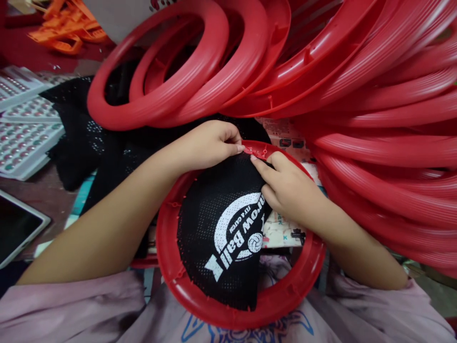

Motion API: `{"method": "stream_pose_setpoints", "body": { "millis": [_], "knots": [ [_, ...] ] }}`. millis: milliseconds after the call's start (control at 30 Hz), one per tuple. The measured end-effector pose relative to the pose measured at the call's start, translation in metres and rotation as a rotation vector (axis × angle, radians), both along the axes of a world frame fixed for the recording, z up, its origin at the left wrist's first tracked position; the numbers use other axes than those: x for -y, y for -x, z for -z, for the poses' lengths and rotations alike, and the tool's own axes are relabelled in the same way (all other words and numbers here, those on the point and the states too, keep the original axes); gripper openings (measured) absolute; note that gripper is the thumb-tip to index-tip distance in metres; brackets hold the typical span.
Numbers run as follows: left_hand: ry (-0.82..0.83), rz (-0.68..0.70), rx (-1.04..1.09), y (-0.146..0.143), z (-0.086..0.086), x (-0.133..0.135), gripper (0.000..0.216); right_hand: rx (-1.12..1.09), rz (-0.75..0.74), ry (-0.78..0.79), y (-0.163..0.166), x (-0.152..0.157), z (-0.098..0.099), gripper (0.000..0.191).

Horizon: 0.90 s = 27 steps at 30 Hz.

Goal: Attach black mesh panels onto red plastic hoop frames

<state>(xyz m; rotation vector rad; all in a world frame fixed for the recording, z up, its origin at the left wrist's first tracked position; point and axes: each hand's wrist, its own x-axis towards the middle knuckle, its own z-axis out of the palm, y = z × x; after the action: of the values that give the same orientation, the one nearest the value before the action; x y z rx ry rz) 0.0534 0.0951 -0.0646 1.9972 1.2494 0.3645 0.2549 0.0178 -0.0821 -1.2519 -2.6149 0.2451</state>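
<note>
A red plastic ring (167, 259) lies hollow side up in front of my body, its near edge against my shirt. Black mesh fabric (203, 209) with white "Throw Ball" print covers the left part of its opening. Along the left and lower rim the mesh edge sits at small pegs; its right side is loose or folded. At the ring's far edge, my left hand (214, 143) is closed, thumb and finger pinching the mesh edge by the rim. My right hand (289, 188) presses the mesh close by with its index finger, other fingers curled on the cloth.
Many red rings (385, 143) are piled at the back and right. More black mesh (74, 138) lies to the left, beside white trays (24, 138) of small round pieces. A tablet-like device (17, 228) is at the left edge; orange plastic parts (67, 26) lie behind.
</note>
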Motion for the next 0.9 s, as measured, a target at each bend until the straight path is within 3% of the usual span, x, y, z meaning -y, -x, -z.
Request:
{"method": "stream_pose_setpoints", "body": {
  "millis": [200,367,533,767,900],
  "knots": [
    [-0.155,0.006,-0.076,-0.002,0.001,0.001,0.011,0.029,0.024,0.031,0.001,0.000,0.001,0.056],
    [-0.021,-0.002,0.046,0.003,0.005,0.000,0.014,-0.132,-0.040,0.056,-0.006,0.000,-0.011,0.049],
    [0.040,0.102,0.180,0.008,0.003,0.000,0.026,-0.398,0.040,0.046,-0.012,-0.005,-0.018,0.026],
    [-0.122,0.293,0.060,0.002,-0.010,0.004,0.037,-0.319,0.015,-0.041,-0.009,-0.008,-0.009,0.016],
    [-0.182,0.334,0.063,0.000,-0.008,0.004,0.031,-0.304,-0.048,-0.099,-0.009,-0.005,-0.011,0.018]
  ]
}}
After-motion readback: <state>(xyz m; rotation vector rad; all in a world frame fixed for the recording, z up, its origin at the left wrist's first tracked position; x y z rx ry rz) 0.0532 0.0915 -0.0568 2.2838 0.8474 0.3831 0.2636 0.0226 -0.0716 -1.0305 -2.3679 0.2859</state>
